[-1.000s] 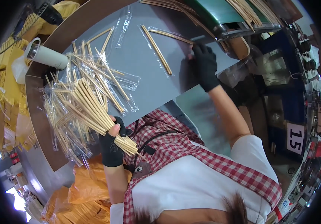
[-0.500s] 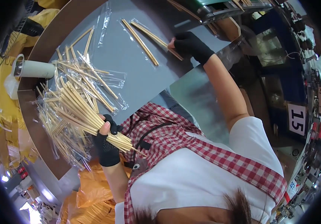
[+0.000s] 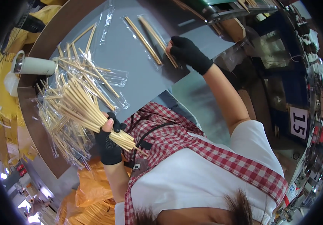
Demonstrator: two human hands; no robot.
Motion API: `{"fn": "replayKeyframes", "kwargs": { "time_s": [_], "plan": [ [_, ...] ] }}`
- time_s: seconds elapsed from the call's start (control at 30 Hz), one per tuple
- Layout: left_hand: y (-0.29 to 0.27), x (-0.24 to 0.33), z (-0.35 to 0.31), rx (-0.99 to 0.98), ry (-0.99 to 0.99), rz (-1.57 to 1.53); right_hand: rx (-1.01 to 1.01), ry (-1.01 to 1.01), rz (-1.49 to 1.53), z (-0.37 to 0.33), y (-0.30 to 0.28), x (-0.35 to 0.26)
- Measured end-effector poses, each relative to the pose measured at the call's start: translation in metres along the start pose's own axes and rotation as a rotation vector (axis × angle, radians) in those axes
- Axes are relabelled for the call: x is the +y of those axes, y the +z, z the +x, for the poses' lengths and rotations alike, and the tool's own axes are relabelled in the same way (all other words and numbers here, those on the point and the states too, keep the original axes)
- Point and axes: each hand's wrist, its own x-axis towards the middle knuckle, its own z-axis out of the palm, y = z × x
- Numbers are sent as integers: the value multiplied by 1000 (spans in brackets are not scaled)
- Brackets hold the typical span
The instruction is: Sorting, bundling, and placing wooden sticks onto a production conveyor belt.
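Observation:
A thick bundle of bare wooden chopsticks (image 3: 82,100) is gripped in my left hand (image 3: 109,144), fanned out toward the upper left. My right hand (image 3: 189,54), in a black fingerless glove like the left, is closed at the near part of a pair of chopsticks (image 3: 154,34) over the grey table. Blur hides whether this pair is in a wrapper. Just left of it lies another pair in a clear sleeve (image 3: 142,40). Many wrapped chopsticks (image 3: 62,137) are heaped on the table's left, partly under the held bundle.
Raised brown edging (image 3: 37,48) borders the grey table (image 3: 131,86). On the left edge lies a pale cup with a handle (image 3: 37,66). A green machine (image 3: 221,7) holding chopsticks stands at the far right. Orange bags (image 3: 90,187) are below left, yellow bags (image 3: 6,123) beyond the edging.
My right hand has shifted slightly toward me, and the chopstick pair it holds has turned more in line with the neighbouring pair. My left hand, with its bundle, has barely moved.

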Motion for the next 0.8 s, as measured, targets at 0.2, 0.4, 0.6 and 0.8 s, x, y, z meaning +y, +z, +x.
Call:
{"fn": "replayKeyframes", "kwargs": {
  "time_s": [0.2, 0.4, 0.6, 0.8],
  "plan": [
    [44, 13, 46, 150, 188, 76, -351, 68, 564, -48, 61, -106],
    [31, 41, 79, 182, 269, -43, -392, -7, 541, -97, 109, -117],
    [22, 49, 74, 119, 304, -9, -627, 242, 591, -121, 129, -125],
    [12, 44, 46, 145, 397, 22, -630, 287, 695, -122, 141, -147]
  ]
}}
